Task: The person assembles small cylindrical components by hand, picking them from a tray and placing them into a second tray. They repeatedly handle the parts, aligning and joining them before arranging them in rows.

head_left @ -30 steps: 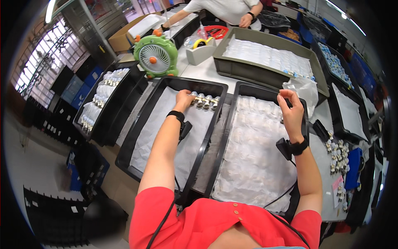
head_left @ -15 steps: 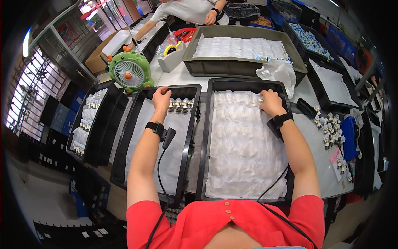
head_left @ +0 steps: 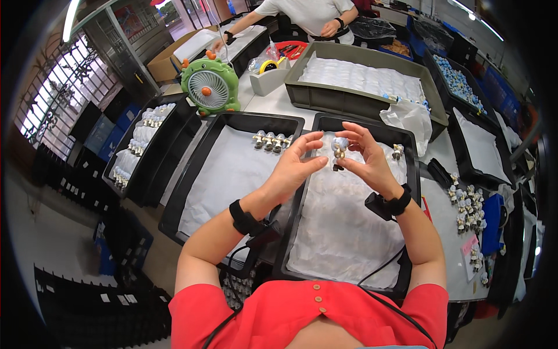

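Note:
My right hand (head_left: 367,163) pinches a small figurine (head_left: 339,149) upright between thumb and fingers, above the right black tray (head_left: 286,230). The figurine has a pale blue-white top, a gold-brown middle and a dark base. Facing it from the left, my left hand (head_left: 293,166) is open, its curved fingers apart and empty. White wrapping sheet (head_left: 349,227) with a bumpy surface covers the right tray, and a lone similar figurine (head_left: 397,151) lies at its far right. In the left black tray (head_left: 192,174), a short row of figurines (head_left: 271,141) lies on white paper near the far right corner.
A green fan (head_left: 208,87) stands behind the left tray. Beyond the trays is a large olive bin (head_left: 325,99). Loose figurines (head_left: 467,209) cluster on the table at right. Another figurine tray (head_left: 168,154) sits far left. Across the table, a person's arm (head_left: 247,23) reaches left.
My right hand has lifted a figurine from the right tray's far right and brought it inward. My left hand has moved right from the left tray toward it. The view has shifted slightly.

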Demonstrator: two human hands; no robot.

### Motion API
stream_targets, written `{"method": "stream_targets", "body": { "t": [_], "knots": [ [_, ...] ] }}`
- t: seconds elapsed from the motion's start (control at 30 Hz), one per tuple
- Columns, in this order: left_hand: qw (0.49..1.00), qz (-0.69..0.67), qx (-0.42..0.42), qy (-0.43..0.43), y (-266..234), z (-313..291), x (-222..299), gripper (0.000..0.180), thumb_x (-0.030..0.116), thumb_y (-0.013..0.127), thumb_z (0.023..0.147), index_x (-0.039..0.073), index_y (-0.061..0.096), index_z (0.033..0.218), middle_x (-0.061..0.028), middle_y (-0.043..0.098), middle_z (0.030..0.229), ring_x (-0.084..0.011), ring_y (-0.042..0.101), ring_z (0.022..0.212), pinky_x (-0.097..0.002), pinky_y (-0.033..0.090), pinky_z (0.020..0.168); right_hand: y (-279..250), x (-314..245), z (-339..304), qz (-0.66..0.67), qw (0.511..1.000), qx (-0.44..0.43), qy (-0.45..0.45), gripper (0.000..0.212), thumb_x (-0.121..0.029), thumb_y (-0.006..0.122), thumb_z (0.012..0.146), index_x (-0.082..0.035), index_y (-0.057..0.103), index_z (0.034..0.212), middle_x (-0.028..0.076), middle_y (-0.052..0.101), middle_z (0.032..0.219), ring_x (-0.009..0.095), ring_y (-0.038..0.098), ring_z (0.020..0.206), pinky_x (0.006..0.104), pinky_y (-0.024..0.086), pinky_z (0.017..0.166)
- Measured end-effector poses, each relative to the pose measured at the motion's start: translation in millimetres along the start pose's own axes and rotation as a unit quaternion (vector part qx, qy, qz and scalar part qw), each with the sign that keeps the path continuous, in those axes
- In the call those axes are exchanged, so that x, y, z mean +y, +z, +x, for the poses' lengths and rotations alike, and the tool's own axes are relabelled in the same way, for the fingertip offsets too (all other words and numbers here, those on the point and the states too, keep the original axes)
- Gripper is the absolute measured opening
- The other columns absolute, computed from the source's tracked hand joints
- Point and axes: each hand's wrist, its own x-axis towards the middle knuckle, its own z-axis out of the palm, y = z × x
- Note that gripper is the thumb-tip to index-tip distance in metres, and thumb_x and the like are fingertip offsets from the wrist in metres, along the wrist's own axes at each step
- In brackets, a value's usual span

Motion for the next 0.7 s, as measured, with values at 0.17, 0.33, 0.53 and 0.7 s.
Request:
{"method": "stream_targets", "body": {
  "t": [0.17, 0.33, 0.53, 0.7],
  "knots": [
    [0.999, -0.047, -0.007, 0.017, 12, -18, -1, 0.067, 0.011, 0.068, 0.084, 0.006, 0.032, 0.140, -0.0121, 0.045, 0.128, -0.0171, 0.059, 0.101, -0.0282, 0.049, 0.086, 16, -9, -7, 0.027, 0.999, -0.033, -0.011, 0.067, -0.009, 0.073, 0.076, -0.012, 0.042, 0.135, 0.006, 0.061, 0.117, 0.015, 0.057, 0.102, 0.0302, 0.046, 0.088],
    [0.997, -0.065, 0.042, -0.006, 18, -32, -2, 0.060, 0.012, 0.065, 0.086, 0.006, 0.032, 0.137, -0.0120, 0.047, 0.124, -0.0167, 0.060, 0.098, -0.0298, 0.051, 0.082, 23, -10, -12, 0.009, 0.997, -0.073, -0.012, 0.076, -0.016, 0.078, 0.073, -0.013, 0.039, 0.138, 0.006, 0.059, 0.119, 0.017, 0.056, 0.104, 0.0320, 0.044, 0.089],
    [0.980, -0.188, 0.041, -0.040, 10, -42, -7, 0.054, 0.013, 0.060, 0.090, 0.008, 0.032, 0.136, -0.0114, 0.051, 0.119, -0.0227, 0.061, 0.099, -0.0362, 0.052, 0.084, 25, -13, -13, 0.015, 0.991, -0.130, -0.015, 0.092, -0.024, 0.083, 0.067, -0.014, 0.032, 0.142, 0.007, 0.055, 0.125, 0.020, 0.051, 0.113, 0.0354, 0.039, 0.094],
    [0.972, -0.230, 0.022, -0.042, 4, -43, -13, 0.048, 0.020, 0.056, 0.094, 0.009, 0.034, 0.135, -0.0106, 0.053, 0.120, -0.0258, 0.060, 0.104, -0.0362, 0.051, 0.086, 31, -1, -13, 0.045, 0.990, -0.129, 0.012, 0.094, -0.022, 0.083, 0.067, -0.014, 0.029, 0.144, 0.008, 0.052, 0.128, 0.019, 0.049, 0.114, 0.0354, 0.039, 0.095]
  ]
}}
